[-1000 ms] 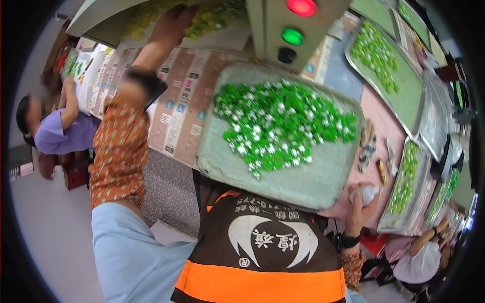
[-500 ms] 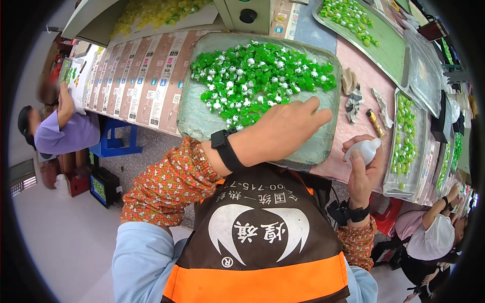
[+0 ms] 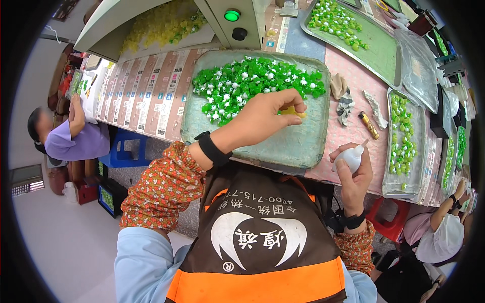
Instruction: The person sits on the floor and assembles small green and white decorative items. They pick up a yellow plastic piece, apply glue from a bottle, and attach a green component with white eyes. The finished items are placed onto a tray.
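My left hand point(image 3: 270, 113) reaches over a grey-green tray point(image 3: 283, 146) and pinches a small yellow piece point(image 3: 292, 111) at its fingertips. The tray holds a heap of small green and white pieces point(image 3: 247, 86) in its far half. My right hand point(image 3: 356, 169) stays at the table's near edge, gripping a small white squeeze bottle point(image 3: 349, 157) with its nozzle pointing up and to the right.
A gold tube point(image 3: 370, 125) and crumpled scraps point(image 3: 344, 103) lie on the pink cloth. A narrow tray of green pieces point(image 3: 401, 144) sits right, a larger tray point(image 3: 353, 35) behind. A control box with a green lamp point(image 3: 232, 15) stands at the back. People sit left point(image 3: 70, 136) and lower right point(image 3: 439, 237).
My left hand came down from the yellow pieces at the back onto the tray and now pinches a yellow piece. My right hand holds the bottle more upright.
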Available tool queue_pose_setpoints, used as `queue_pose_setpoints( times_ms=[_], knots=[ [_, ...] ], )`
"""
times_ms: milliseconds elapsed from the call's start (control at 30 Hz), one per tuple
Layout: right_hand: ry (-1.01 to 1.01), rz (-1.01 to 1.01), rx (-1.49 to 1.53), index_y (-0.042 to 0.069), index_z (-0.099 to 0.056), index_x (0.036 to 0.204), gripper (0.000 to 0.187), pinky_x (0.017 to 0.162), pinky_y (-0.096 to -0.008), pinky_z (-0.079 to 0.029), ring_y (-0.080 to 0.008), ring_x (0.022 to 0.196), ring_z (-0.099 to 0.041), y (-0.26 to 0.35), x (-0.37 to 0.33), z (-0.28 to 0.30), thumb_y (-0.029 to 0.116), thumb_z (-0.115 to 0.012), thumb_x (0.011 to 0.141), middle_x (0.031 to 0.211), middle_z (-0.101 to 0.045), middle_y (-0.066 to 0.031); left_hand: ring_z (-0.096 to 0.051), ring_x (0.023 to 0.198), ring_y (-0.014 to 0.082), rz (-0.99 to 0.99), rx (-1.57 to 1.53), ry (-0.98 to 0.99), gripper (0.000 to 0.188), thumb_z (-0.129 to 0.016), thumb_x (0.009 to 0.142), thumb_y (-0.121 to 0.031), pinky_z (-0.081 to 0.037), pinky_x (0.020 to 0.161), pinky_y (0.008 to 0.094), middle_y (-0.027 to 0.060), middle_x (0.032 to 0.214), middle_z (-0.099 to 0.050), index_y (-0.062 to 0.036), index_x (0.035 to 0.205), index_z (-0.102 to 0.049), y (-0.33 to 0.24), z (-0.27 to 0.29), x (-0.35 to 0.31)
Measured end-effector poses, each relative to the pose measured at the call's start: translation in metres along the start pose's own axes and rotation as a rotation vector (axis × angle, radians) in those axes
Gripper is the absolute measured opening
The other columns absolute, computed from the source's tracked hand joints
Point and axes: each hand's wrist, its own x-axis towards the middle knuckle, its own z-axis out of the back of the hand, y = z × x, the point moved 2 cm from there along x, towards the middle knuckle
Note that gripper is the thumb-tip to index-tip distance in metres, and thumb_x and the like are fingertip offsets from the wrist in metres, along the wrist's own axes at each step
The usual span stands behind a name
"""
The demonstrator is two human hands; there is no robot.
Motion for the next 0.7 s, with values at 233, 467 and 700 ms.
queue_pose_setpoints(
  times_ms=[233, 467, 700],
  knots=[
    [0.011, -0.004, -0.018, 0.003, -0.056, 0.113, 0.021, 0.076, -0.0238, -0.048, -0.0076, 0.084, -0.057, -0.002, 0.001, -0.004, 0.002, -0.063, 0.094, 0.1, -0.065, -0.0041, -0.071, 0.099, 0.0148, 0.202, -0.506, -0.038, 0.016, -0.065, 0.098, -0.006, -0.059, 0.069, 0.0281, 0.0079, 0.111, -0.07, -0.0082, 0.108, -0.052, -0.003, 0.01, -0.003],
    [0.02, -0.038, 0.013, 0.003, -0.056, 0.114, 0.021, 0.076, -0.0236, -0.047, -0.0071, 0.084, -0.057, -0.004, 0.002, -0.006, 0.003, -0.063, 0.094, 0.101, -0.066, -0.004, -0.064, 0.081, 0.0112, 0.295, -0.441, 0.043, 0.014, -0.048, 0.095, -0.009, -0.045, 0.054, 0.0227, 0.0043, 0.098, -0.062, -0.0124, 0.109, -0.048, -0.003, 0.028, -0.018],
    [0.01, -0.012, -0.01, 0.002, -0.056, 0.116, 0.023, 0.08, -0.0242, -0.048, -0.008, 0.087, -0.059, -0.003, 0.0, -0.006, 0.004, -0.064, 0.094, 0.102, -0.067, -0.0047, -0.065, 0.085, 0.0334, -0.041, 0.325, 0.004, 0.045, -0.072, 0.093, -0.035, -0.055, 0.07, 0.0424, 0.0191, 0.113, -0.057, -0.0071, 0.118, -0.047, 0.002, -0.02, -0.013]
  ],
)
